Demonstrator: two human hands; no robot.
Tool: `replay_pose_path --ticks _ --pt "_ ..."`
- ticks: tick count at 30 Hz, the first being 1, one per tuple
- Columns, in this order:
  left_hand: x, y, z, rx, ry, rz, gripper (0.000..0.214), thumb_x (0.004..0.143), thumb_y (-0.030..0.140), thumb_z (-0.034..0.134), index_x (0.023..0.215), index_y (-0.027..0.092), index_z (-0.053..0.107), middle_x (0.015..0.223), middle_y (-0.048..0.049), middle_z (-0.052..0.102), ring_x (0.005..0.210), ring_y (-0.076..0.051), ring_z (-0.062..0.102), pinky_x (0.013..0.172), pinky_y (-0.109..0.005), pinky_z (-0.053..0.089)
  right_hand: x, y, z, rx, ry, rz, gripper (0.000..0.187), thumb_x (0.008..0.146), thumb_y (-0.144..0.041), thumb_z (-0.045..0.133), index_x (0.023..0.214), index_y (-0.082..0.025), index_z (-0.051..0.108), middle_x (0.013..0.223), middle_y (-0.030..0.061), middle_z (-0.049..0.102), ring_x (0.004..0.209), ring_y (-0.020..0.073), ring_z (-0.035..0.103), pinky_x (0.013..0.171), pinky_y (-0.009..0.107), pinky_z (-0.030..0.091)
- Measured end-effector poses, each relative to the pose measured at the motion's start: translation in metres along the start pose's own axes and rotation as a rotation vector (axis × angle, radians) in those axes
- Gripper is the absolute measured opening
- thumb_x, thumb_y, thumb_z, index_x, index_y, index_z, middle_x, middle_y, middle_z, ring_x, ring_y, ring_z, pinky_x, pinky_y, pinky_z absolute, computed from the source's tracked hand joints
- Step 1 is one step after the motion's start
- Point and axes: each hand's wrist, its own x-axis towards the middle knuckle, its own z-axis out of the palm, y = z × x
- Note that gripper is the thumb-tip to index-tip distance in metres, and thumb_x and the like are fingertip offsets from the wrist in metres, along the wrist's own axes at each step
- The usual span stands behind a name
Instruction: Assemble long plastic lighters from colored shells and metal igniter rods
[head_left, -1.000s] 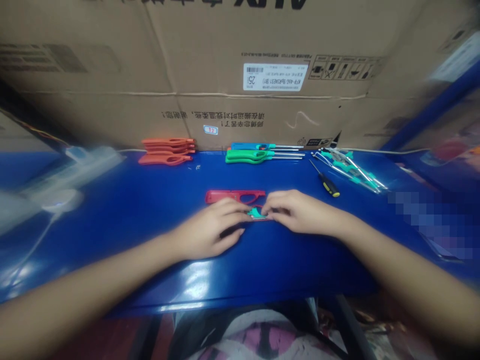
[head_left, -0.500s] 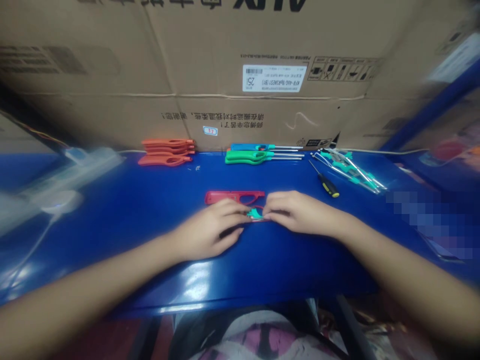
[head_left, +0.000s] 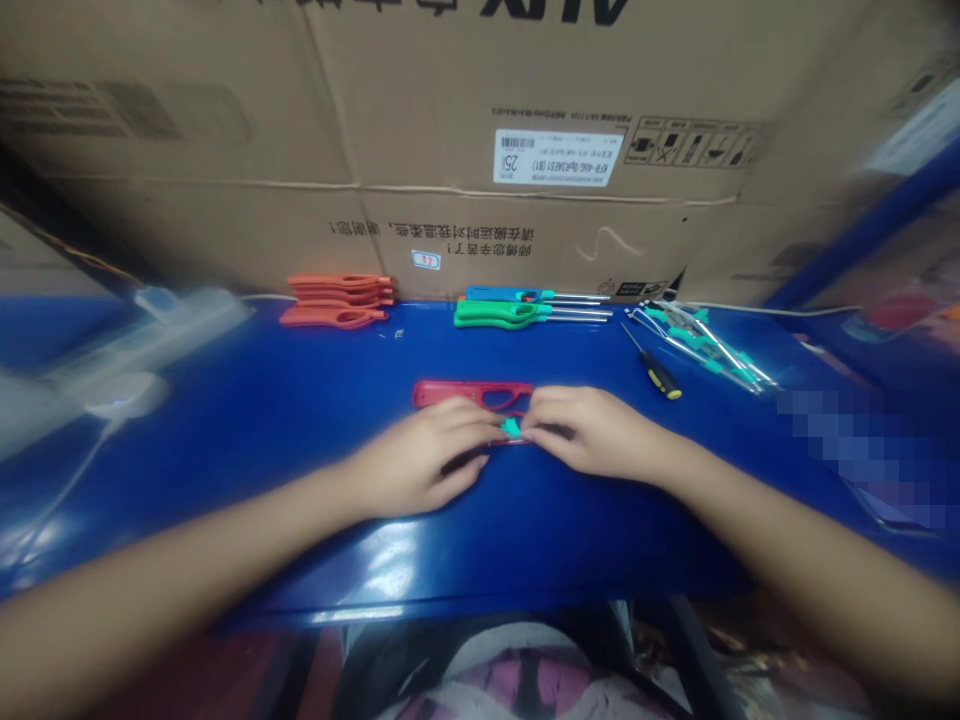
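Observation:
My left hand (head_left: 420, 460) and my right hand (head_left: 592, 432) meet at the middle of the blue table (head_left: 262, 430). Their fingertips pinch a small teal plastic part (head_left: 511, 428) between them, over what looks like a red piece that the fingers mostly hide. Just behind the fingers lies a red plastic lighter shell (head_left: 469, 393), flat on the table.
At the back lie a stack of orange shells (head_left: 337, 300), green and blue long lighters (head_left: 517, 310), a black-and-yellow screwdriver (head_left: 654, 367) and a heap of teal-and-metal inner parts (head_left: 701, 340). A big cardboard box (head_left: 465, 140) walls the rear. White blurred objects (head_left: 127, 350) sit left.
Both hands stay at the same spot on the small teal part; only the fingertips and the view shift slightly.

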Motion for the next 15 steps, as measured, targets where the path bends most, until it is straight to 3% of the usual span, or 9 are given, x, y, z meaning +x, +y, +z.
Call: replay_pose_path --ticks 15 --pt "-0.0001 0.0001 0.0000 0.009 -0.004 0.003 0.036 0.096 0.017 0.055 0.132 0.020 0.062 0.133 -0.0107 0.064 0.124 -0.025 0.058 0.109 -0.044 0.048 0.0013 -0.0038 0.0050 -0.068 0.032 0.044 0.013 0.094 -0.026 0.060 0.089 -0.018 0.070 0.089 0.0028 0.069 0.074 0.0142 0.061 0.062 0.025 0.036"
